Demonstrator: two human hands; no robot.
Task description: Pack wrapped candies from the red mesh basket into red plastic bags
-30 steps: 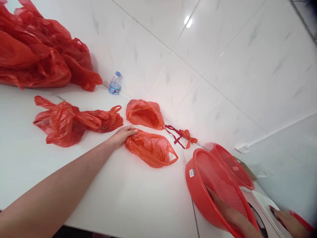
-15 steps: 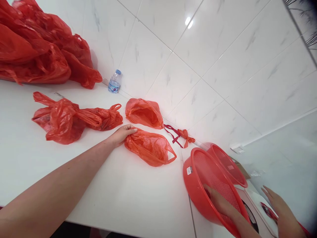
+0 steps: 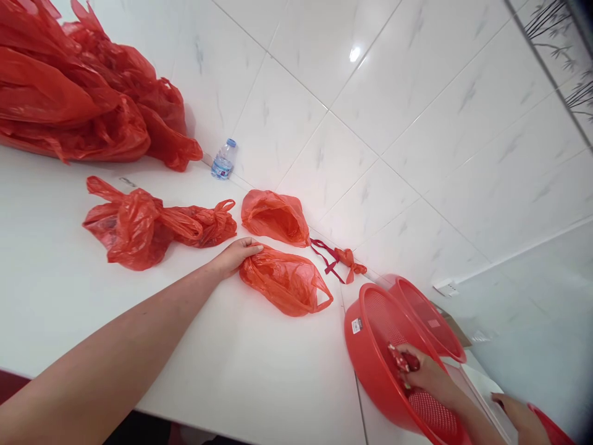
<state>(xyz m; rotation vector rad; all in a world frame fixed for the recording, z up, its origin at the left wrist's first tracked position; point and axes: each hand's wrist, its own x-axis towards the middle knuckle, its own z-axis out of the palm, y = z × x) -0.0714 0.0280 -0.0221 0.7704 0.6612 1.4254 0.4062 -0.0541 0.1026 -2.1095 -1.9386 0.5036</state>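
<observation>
My left hand (image 3: 238, 256) pinches the gathered edge of a thin red plastic bag (image 3: 285, 281), thumb on top. The bag lies on the white table with its mouth towards the right and one handle loop standing out. Just behind it sits a second red plastic bag (image 3: 275, 216) with its mouth open. Tied red plastic bags (image 3: 139, 225) lie to the left of my hand. My right hand does not show. At the right, another person's hand (image 3: 419, 364) grips something red and white inside a red perforated basket (image 3: 370, 364).
A big heap of red bags (image 3: 69, 99) fills the back left. A small water bottle (image 3: 223, 161) stands by the tiled wall. Dark red straps (image 3: 327, 256) lie near the wall. Another red basket (image 3: 428, 315) and the other person's second hand (image 3: 512, 411) are at the right.
The view has shifted slightly. My left hand keeps its hold on the bag. The other person's hand in the basket now grips a red and white thing; their second hand has moved lower.
</observation>
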